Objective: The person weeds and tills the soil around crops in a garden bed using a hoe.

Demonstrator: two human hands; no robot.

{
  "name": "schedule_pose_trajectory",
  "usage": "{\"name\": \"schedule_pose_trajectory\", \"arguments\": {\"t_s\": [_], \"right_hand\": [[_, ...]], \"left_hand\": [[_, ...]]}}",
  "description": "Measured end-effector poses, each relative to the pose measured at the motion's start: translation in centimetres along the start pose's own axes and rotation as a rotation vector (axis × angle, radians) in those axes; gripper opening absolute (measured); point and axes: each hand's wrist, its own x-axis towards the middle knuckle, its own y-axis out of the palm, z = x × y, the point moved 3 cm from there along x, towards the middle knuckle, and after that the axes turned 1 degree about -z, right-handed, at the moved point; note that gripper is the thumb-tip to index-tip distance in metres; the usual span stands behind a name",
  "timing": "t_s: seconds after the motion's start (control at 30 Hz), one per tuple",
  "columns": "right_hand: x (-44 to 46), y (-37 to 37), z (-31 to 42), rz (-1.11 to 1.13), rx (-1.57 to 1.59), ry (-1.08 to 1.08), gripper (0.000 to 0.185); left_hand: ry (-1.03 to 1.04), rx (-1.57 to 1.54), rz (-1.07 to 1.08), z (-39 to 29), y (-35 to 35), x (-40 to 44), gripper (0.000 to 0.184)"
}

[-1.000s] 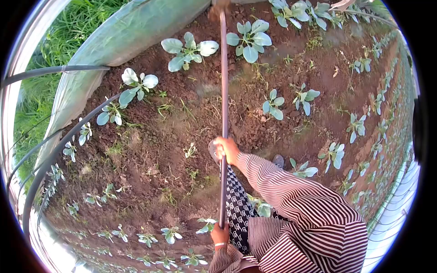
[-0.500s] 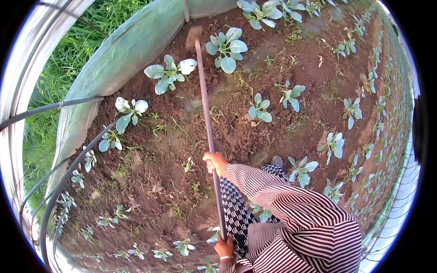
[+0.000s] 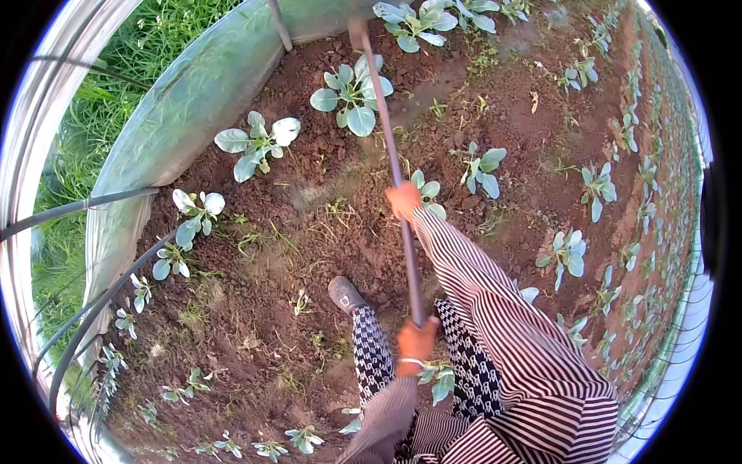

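Observation:
A long-handled hoe crosses the upper middle of the view, its handle [image 3: 388,131] slanting up to a blurred head [image 3: 358,32] near the plastic wall. My right hand [image 3: 404,201] is wrapped round the middle of the handle. Lower down, my left hand [image 3: 417,338], with a white band at the wrist, grips the handle's near end. A leafy plant [image 3: 357,97] stands just beside the hoe's upper part, and a smaller plant [image 3: 429,193] is partly hidden by my right hand. The head's contact with the soil is too blurred to tell.
Brown soil [image 3: 309,232] with small weeds lies around my shoe [image 3: 345,295]. More plants stand at the left [image 3: 256,145], at the right [image 3: 597,192] and along the bottom [image 3: 304,439]. A plastic sheet wall [image 3: 185,116] and a dark curved pipe [image 3: 116,290] border the left.
The hoe head has moved from left of the large leafy plant to above it. Both hands have moved up and right with the handle, and a shoe and leg now show at the lower middle.

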Motion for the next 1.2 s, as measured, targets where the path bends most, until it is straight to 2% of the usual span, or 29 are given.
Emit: {"name": "schedule_pose_trajectory", "arguments": {"t_s": [0.03,0.07,0.1,0.13,0.17,0.23,0.27,0.33,0.37,0.4,0.43,0.5,0.57,0.6,0.63,0.67,0.7,0.77,0.83,0.9,1.07,1.13,1.2], "right_hand": [[0.7,0.0,-4.0,-0.001,0.031,0.113,0.032],[0.5,0.2,-7.7,0.102,0.25,-0.047,0.028],[-2.7,0.2,-7.0,0.012,0.34,0.16,0.023],[-4.0,0.8,-8.3,0.029,0.446,0.21,0.017],[-6.7,0.2,-8.1,0.197,0.661,0.106,0.016],[-8.1,0.2,-6.6,0.15,0.696,0.312,0.02],[-8.5,0.0,-5.7,0.172,0.687,0.305,0.021],[-7.6,-1.3,-3.6,0.17,0.657,0.248,0.019],[-5.8,-1.4,-3.4,0.176,0.685,0.117,0.016],[-4.9,-2.2,-1.7,0.073,0.57,0.108,0.014],[-2.9,-2.3,-1.4,0.103,0.571,0.032,0.014],[1.2,-2.2,-0.7,0.092,0.491,-0.084,0.015],[4.5,-1.3,-3.1,0.039,0.432,-0.035,0.019],[6.4,-0.3,-6.5,-0.047,0.104,-0.125,0.021],[5.0,0.1,-7.8,0.025,0.039,0.014,0.021],[2.6,0.9,-8.8,-0.026,0.252,0.108,0.02],[-1.0,0.2,-7.2,-0.007,0.319,0.147,0.018],[-6.2,0.4,-6.6,0.087,0.539,0.16,0.017],[-10.3,0.3,-5.1,0.124,0.64,0.328,0.017],[-11.9,0.1,-3.3,0.31,0.801,0.272,0.018],[-16.9,2.1,1.8,0.531,1.174,0.269,0.024],[-20.6,3.3,3.4,0.549,1.293,0.27,0.024],[-23.1,4.1,4.6,0.527,1.344,0.299,0.023]], "left_hand": [[-0.021,0.008,0.061,1.2,1.8,-1.6,0.048],[-0.008,0.052,0.049,2.6,1.6,-3.2,0.048],[0.015,0.091,0.044,3.3,1.2,-4.5,0.048],[-0.048,0.128,0.073,3.5,-0.3,-6.4,0.046],[-0.104,0.151,0.086,3.3,-1.1,-7.5,0.044],[0.032,0.124,-0.073,5.0,-1.1,-8.0,0.039],[-0.038,0.139,-0.05,4.1,-1.5,-7.9,0.035],[-0.014,0.14,-0.072,3.4,-0.6,-5.6,0.035],[0.0,0.138,-0.077,3.4,0.1,-4.1,0.035],[0.046,0.082,-0.069,3.2,1.0,-2.1,0.034],[0.091,0.049,-0.082,1.9,1.2,-0.5,0.033],[0.042,0.039,-0.028,0.0,1.7,2.8,0.037],[0.043,0.055,0.03,-0.5,2.9,3.9,0.04],[-0.074,-0.04,0.127,2.7,5.1,3.3,0.043],[-0.076,-0.054,0.151,3.1,5.1,1.5,0.044],[-0.062,0.01,0.134,3.9,3.6,-0.8,0.043],[-0.031,0.066,0.12,2.2,1.6,-3.2,0.042],[0.003,0.217,-0.007,3.1,-1.0,-7.5,0.041],[-0.026,0.202,-0.015,4.3,-2.7,-10.1,0.04],[-0.03,0.231,-0.022,5.0,-4.4,-10.7,0.039],[0.034,0.413,-0.089,5.2,-12.7,-11.9,0.033],[0.077,0.508,-0.123,6.5,-17.7,-13.8,0.033],[0.094,0.465,-0.172,6.7,-21.4,-14.5,0.029]]}}
